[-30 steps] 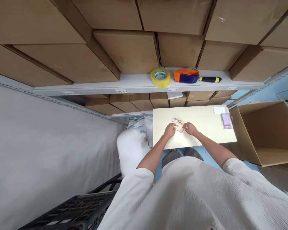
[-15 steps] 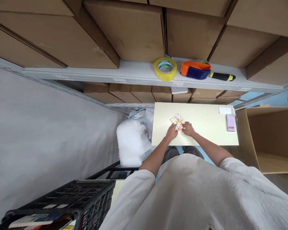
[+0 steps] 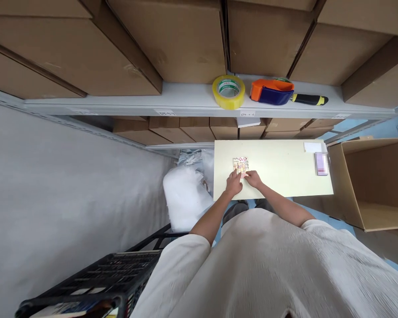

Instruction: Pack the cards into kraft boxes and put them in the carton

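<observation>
A small pink and yellow printed packet (image 3: 240, 165) lies on the pale yellow table (image 3: 285, 168). My left hand (image 3: 234, 183) touches its near left corner with the fingertips. From the right, my right hand (image 3: 254, 179) pinches the packet's near edge. Both forearms reach out from white sleeves at the bottom of the view.
A roll of yellow tape (image 3: 228, 91) and an orange and blue tape dispenser (image 3: 272, 91) sit on the grey shelf (image 3: 185, 104) among brown cartons. A white card (image 3: 312, 147) and a blurred purple item (image 3: 321, 163) lie at the table's right end. An open carton (image 3: 374, 181) stands right, white bags (image 3: 185, 198) left, a black crate (image 3: 96, 287) at lower left.
The packet has been turned from slanted to upright and shifted slightly left on the table. Both hands moved left with it.
</observation>
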